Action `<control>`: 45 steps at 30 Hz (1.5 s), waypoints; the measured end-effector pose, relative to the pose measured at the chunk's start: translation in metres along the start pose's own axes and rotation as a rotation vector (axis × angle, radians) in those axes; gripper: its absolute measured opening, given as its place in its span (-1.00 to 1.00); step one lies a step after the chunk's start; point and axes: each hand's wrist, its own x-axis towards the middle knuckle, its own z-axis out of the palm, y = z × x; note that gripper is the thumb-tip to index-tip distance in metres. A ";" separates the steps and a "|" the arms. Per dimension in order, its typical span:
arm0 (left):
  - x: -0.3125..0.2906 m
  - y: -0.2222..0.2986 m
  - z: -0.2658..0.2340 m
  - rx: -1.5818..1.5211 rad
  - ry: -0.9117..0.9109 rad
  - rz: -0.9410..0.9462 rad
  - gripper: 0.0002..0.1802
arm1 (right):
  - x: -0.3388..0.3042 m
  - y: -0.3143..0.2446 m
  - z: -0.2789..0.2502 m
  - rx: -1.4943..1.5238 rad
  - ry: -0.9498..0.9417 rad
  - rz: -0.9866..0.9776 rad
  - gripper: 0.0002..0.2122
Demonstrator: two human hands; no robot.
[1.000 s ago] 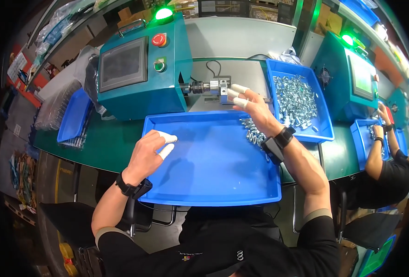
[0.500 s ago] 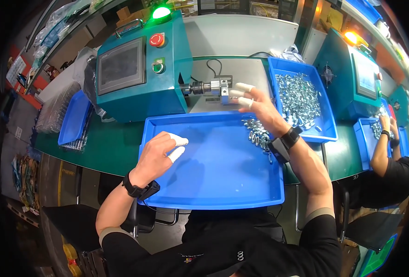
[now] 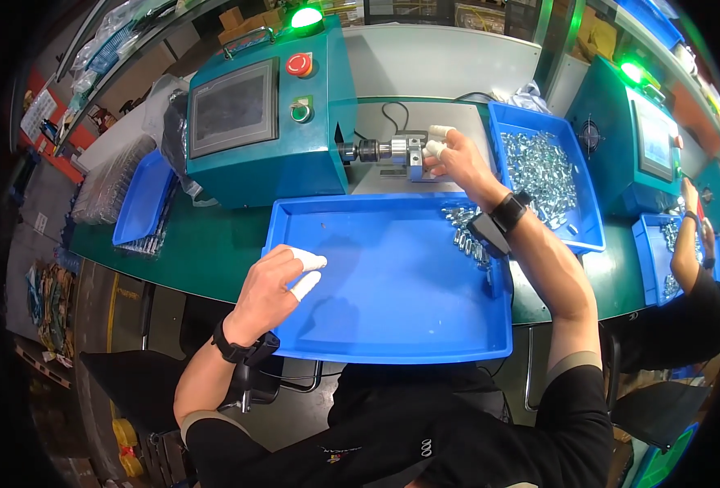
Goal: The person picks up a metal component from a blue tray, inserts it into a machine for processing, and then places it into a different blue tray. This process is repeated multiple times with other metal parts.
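Observation:
My right hand (image 3: 464, 163), with white finger cots, is at the right end of a small metal fixture (image 3: 416, 159) in line with the machine's spindle (image 3: 368, 151). Its fingers are bent in close to the metal; whatever they grip is hidden or too small to make out. Over the left side of a large blue tray (image 3: 384, 317) hovers my left hand (image 3: 272, 286). Its thumb and forefinger, both in white cots, stand apart with nothing between them. Small shiny metal parts (image 3: 467, 237) lie in that tray's far right corner, below my right wrist.
A teal machine (image 3: 270, 175) with a dark screen, red button and green lamp stands behind the tray. Another blue tray (image 3: 596, 244) full of metal parts sits to the right. Farther right, a co-worker's arm (image 3: 685, 244) reaches over a tray near a second machine.
My right hand's fingers have drawn in from spread to bent at the fixture. My left hand stays nearly still. The view has shifted slightly, and the second machine's lamp went from orange to green.

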 end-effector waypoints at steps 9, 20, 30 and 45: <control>-0.006 0.005 -0.002 0.001 -0.029 -0.005 -0.77 | 0.013 -0.004 -0.002 -0.699 0.218 -0.207 -0.41; 0.021 0.026 0.034 -0.044 -0.189 0.119 -0.74 | -0.002 -0.023 -0.011 -1.125 0.270 -0.233 -0.52; 0.092 0.059 0.108 -0.123 -0.298 0.429 -0.67 | -0.078 0.032 -0.151 -0.818 0.673 -0.150 -0.45; 0.123 0.105 0.178 -0.007 -0.406 0.521 -0.73 | -0.111 0.068 -0.149 -0.051 0.855 -0.635 -0.51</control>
